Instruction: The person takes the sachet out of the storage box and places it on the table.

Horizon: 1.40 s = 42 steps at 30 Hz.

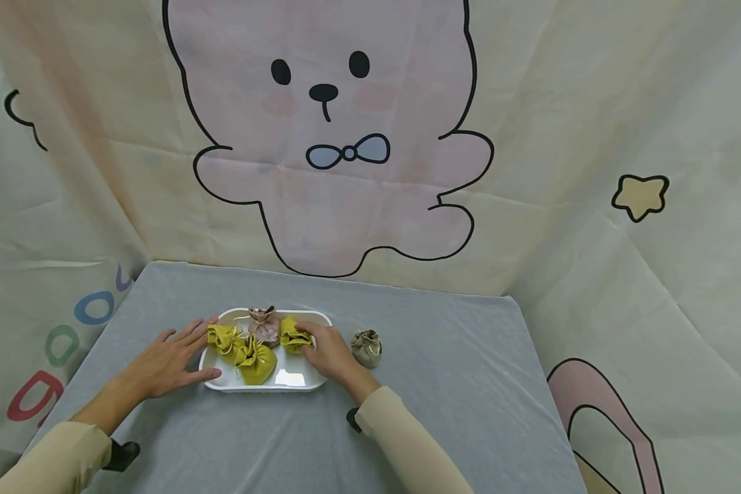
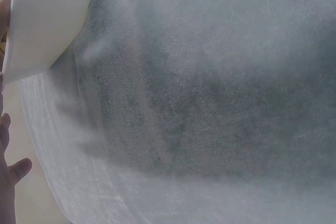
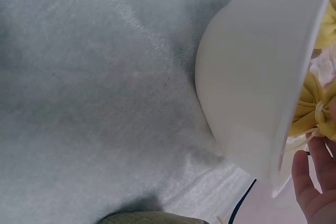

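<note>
A white tray holds three yellow drawstring pouches and a pinkish pouch. Two of the yellow ones, one pouch behind and another pouch in front, sit together on the left side. My right hand pinches the third yellow pouch at the tray's right end; the right wrist view shows fingers at its gathered neck. At the tray's left end, my left hand touches the rim with outstretched fingers. In the left wrist view only part of that hand shows, beside the tray wall.
A grey-green drawstring pouch stands on the cloth just right of the tray, close to my right wrist. Pale blue-grey cloth covers the table. Behind it hangs a curtain printed with a bear.
</note>
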Each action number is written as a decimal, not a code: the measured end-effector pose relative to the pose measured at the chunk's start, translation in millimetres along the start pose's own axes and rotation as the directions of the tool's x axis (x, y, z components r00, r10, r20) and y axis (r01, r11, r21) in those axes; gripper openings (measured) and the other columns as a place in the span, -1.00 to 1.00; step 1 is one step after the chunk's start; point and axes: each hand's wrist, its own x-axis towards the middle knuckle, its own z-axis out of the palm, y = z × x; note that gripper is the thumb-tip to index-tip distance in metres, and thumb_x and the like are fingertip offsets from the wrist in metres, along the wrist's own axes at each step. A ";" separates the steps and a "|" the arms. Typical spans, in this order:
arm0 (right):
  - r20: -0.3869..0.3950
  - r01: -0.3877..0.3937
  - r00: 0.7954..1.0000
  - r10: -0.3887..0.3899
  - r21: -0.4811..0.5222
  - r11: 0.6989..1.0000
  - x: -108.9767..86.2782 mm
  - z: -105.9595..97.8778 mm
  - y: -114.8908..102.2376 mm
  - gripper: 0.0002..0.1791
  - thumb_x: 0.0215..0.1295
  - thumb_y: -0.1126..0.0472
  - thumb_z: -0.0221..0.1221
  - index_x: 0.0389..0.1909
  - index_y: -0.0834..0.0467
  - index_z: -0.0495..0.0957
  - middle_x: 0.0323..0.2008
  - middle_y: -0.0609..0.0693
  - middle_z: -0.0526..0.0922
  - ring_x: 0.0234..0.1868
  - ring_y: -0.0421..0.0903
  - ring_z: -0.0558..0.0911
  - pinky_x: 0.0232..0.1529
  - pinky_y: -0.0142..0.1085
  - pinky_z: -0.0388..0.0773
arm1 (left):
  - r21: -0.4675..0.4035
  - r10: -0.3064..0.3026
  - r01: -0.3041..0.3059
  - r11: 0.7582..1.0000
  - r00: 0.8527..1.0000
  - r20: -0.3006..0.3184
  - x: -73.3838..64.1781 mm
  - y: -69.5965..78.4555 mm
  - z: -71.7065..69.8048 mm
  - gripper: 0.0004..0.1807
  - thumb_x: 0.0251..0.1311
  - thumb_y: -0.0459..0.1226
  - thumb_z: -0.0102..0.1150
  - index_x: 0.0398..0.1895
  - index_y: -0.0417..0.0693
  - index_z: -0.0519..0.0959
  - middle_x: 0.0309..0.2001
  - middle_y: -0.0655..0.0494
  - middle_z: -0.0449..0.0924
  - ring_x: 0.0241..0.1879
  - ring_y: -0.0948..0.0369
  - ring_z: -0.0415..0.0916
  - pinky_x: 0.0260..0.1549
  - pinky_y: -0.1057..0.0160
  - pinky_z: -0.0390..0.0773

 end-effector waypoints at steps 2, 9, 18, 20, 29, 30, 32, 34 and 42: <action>-0.013 -0.003 1.000 0.003 0.005 1.000 -0.1 0.4 0.3 -0.57 0.26 0.36 0.24 0.17 0.14 0.60 0.09 -0.02 0.68 0.13 -0.10 0.63 0.15 -0.28 0.51 | -0.002 0.000 0.000 1.000 1.000 -0.001 -0.2 -0.3 1.0 0.02 0.16 0.38 0.09 0.44 -0.20 0.32 0.48 -0.18 0.19 0.45 -0.20 0.11 0.19 -0.44 0.20; -0.075 -0.024 0.997 0.029 0.070 0.997 -1.5 1.4 1.2 -0.67 0.24 0.40 0.25 0.03 0.16 0.68 -0.05 -0.02 0.74 -0.01 -0.14 0.68 0.02 -0.32 0.57 | -0.012 -0.003 0.003 1.000 1.000 -0.007 -1.7 -0.4 4.4 0.02 0.16 0.38 0.09 0.44 -0.20 0.32 0.48 -0.18 0.20 0.44 -0.21 0.11 0.19 -0.45 0.18; -0.164 0.000 0.986 0.012 0.076 0.997 -1.4 2.3 -0.1 -0.75 0.22 0.38 0.29 -0.08 0.17 0.72 -0.14 0.00 0.77 -0.10 -0.12 0.70 -0.04 -0.33 0.58 | -0.016 -0.002 0.002 1.000 1.000 -0.014 -1.6 2.2 2.4 0.01 0.16 0.36 0.11 0.43 -0.21 0.32 0.48 -0.19 0.21 0.44 -0.21 0.12 0.19 -0.45 0.20; -0.181 0.006 0.983 0.008 0.077 0.997 -1.4 1.9 -0.9 -0.76 0.21 0.37 0.30 -0.09 0.17 0.72 -0.16 0.00 0.77 -0.13 -0.12 0.71 -0.06 -0.34 0.59 | -0.015 0.000 0.000 1.000 1.000 -0.015 -1.7 2.5 2.2 0.00 0.16 0.36 0.10 0.43 -0.20 0.32 0.48 -0.18 0.21 0.44 -0.21 0.12 0.19 -0.44 0.20; -0.185 -0.009 0.982 0.029 0.105 0.994 -2.9 -0.5 -4.3 -0.78 0.22 0.37 0.32 -0.10 0.19 0.73 -0.17 0.01 0.77 -0.14 -0.13 0.71 -0.09 -0.34 0.59 | -0.014 0.004 -0.004 1.000 1.000 -0.012 -0.1 1.4 3.3 0.01 0.16 0.37 0.09 0.44 -0.20 0.32 0.48 -0.19 0.21 0.44 -0.21 0.12 0.19 -0.44 0.20; -0.186 -0.009 0.982 0.029 0.109 0.994 -3.0 -0.7 -4.6 -0.78 0.23 0.37 0.31 -0.10 0.19 0.73 -0.17 0.01 0.77 -0.14 -0.13 0.71 -0.09 -0.34 0.59 | -0.013 0.002 -0.003 1.000 1.000 -0.009 0.0 1.3 3.3 0.01 0.16 0.38 0.09 0.44 -0.20 0.32 0.48 -0.19 0.20 0.44 -0.21 0.11 0.19 -0.44 0.20; -0.195 -0.003 0.980 0.024 0.110 0.994 -3.1 -1.1 -5.2 -0.77 0.23 0.37 0.30 -0.09 0.19 0.72 -0.17 0.01 0.77 -0.15 -0.13 0.71 -0.10 -0.34 0.60 | -0.012 0.001 -0.001 1.000 1.000 -0.006 0.1 1.2 2.8 0.02 0.16 0.38 0.08 0.44 -0.20 0.32 0.48 -0.19 0.20 0.44 -0.21 0.11 0.19 -0.44 0.20; -0.206 0.001 0.978 0.021 0.107 0.994 -3.2 -1.4 -6.0 -0.77 0.24 0.36 0.30 -0.08 0.19 0.72 -0.16 0.00 0.77 -0.13 -0.14 0.71 -0.09 -0.34 0.60 | -0.015 -0.001 0.001 1.000 1.000 -0.004 0.0 1.6 1.9 0.02 0.16 0.38 0.08 0.44 -0.21 0.32 0.48 -0.19 0.20 0.44 -0.21 0.11 0.19 -0.44 0.20; -0.251 0.048 0.968 -0.019 0.113 0.992 -3.6 -4.1 -9.9 -0.77 0.24 0.37 0.29 -0.07 0.22 0.71 -0.16 0.01 0.77 -0.15 -0.14 0.72 -0.09 -0.37 0.60 | -0.010 -0.002 0.002 1.000 1.000 -0.018 -0.1 -1.2 2.8 0.01 0.15 0.36 0.13 0.42 -0.24 0.33 0.45 -0.22 0.24 0.42 -0.22 0.14 0.18 -0.44 0.20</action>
